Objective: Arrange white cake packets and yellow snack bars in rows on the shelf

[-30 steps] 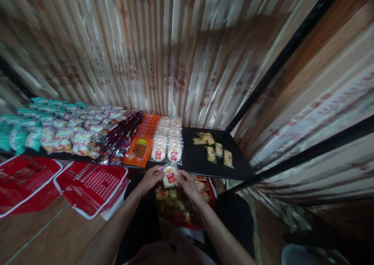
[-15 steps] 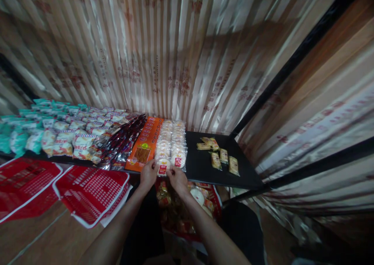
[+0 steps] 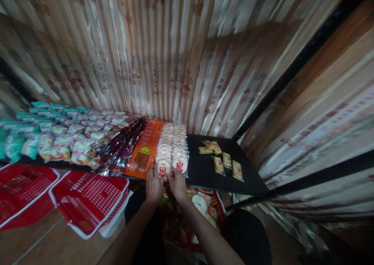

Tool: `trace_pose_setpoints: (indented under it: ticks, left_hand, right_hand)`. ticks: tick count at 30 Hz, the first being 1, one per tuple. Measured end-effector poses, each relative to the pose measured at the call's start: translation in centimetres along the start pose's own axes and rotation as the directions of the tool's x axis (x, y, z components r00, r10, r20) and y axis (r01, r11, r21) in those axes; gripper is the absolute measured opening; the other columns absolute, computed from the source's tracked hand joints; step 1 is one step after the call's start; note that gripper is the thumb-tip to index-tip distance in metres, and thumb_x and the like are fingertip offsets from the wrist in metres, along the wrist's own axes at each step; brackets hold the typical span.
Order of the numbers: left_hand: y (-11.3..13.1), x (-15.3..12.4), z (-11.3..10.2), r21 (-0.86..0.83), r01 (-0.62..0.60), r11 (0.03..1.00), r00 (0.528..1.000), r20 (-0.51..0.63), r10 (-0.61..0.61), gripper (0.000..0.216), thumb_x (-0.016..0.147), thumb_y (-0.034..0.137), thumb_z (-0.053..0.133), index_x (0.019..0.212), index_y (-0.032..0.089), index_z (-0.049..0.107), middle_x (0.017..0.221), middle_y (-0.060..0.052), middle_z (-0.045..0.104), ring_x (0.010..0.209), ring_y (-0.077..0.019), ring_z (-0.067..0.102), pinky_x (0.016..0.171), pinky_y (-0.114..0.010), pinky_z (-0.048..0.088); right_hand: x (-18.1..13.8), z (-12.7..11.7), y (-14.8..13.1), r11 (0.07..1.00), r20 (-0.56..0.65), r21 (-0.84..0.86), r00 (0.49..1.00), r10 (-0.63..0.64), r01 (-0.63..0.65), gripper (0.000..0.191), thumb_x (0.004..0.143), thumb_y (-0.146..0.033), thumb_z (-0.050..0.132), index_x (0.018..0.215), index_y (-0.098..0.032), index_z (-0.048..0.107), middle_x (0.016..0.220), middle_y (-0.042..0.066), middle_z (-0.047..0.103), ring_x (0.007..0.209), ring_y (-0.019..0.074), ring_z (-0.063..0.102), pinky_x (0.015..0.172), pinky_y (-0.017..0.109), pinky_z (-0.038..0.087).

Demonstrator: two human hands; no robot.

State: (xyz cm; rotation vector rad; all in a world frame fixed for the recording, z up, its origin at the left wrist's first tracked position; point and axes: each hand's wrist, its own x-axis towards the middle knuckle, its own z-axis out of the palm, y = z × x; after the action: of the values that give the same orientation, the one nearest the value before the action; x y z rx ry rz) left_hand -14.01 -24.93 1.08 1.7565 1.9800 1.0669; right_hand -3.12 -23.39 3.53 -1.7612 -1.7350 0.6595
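Note:
Both my hands rest at the front edge of a black shelf point(image 3: 204, 171). My left hand point(image 3: 154, 184) and my right hand point(image 3: 176, 183) pinch a round white snack pack with a red label point(image 3: 163, 167), set at the front of the left row of two rows of the same packs point(image 3: 175, 146). Fingers of both hands are closed on its sides. Below my hands a red basket point(image 3: 219, 206) holds more wrapped snacks, among them white round packs point(image 3: 200, 203).
Left of the rows lie an orange packet point(image 3: 144, 148), dark red packets point(image 3: 124, 142), and many white and teal snack bags point(image 3: 58, 134). Several small yellow packs point(image 3: 223, 159) lie on the shelf's right part. Two red baskets point(image 3: 87, 195) sit on the floor at left. Striped film covers the back.
My hands lifted the round white pack from the basket up to the shelf and set it at the front of the left row. The camera view drifted slightly.

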Motion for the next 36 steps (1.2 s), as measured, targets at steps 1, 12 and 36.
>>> trace_pose_setpoints:
  ticks: [1, 12, 36]
  left_hand:
    - [-0.1, 0.0, 0.3, 0.003, 0.005, 1.000, 1.000, 0.006, -0.005, 0.056, 0.082, 0.028, 0.042, 0.135, 0.012, 0.032, 0.133, -0.016, 0.040, 0.125, -0.0270, 0.036, 0.104, -0.043, 0.032]
    - [-0.6, 0.2, 2.7, 0.020, 0.035, 0.999, 0.999, -0.028, -0.035, 0.053, 0.085, 0.023, 0.034, 0.136, 0.009, 0.031, 0.140, -0.016, 0.037, 0.131, -0.0246, 0.032, 0.109, -0.039, 0.028]
    - [-0.7, 0.6, 4.4, 0.066, -0.151, 0.986, 0.966, -0.203, 0.162, 0.054, 0.091, 0.024, 0.031, 0.141, 0.010, 0.018, 0.146, -0.020, 0.022, 0.137, -0.0252, 0.016, 0.109, -0.045, 0.027]
  right_hand:
    - [-0.1, -0.2, 0.2, 0.997, -0.052, -0.062, 0.997, -0.051, 0.048, 0.023, 0.083, -0.029, 0.046, 0.094, -0.016, 0.062, 0.090, 0.009, 0.066, 0.079, 0.0186, 0.060, 0.070, 0.027, 0.046]
    - [5.3, -1.9, 3.9, 0.809, -0.160, -0.491, 0.880, -0.448, 0.323, 0.043, 0.088, -0.030, 0.040, 0.131, -0.025, 0.042, 0.146, 0.009, 0.027, 0.135, 0.0305, 0.010, 0.102, 0.050, 0.024]
    - [4.8, -1.0, 4.5, 0.795, -0.184, -0.522, 0.869, -0.459, 0.309, 0.046, 0.087, -0.037, 0.045, 0.132, -0.027, 0.041, 0.146, 0.011, 0.026, 0.135, 0.0311, 0.011, 0.103, 0.051, 0.021]
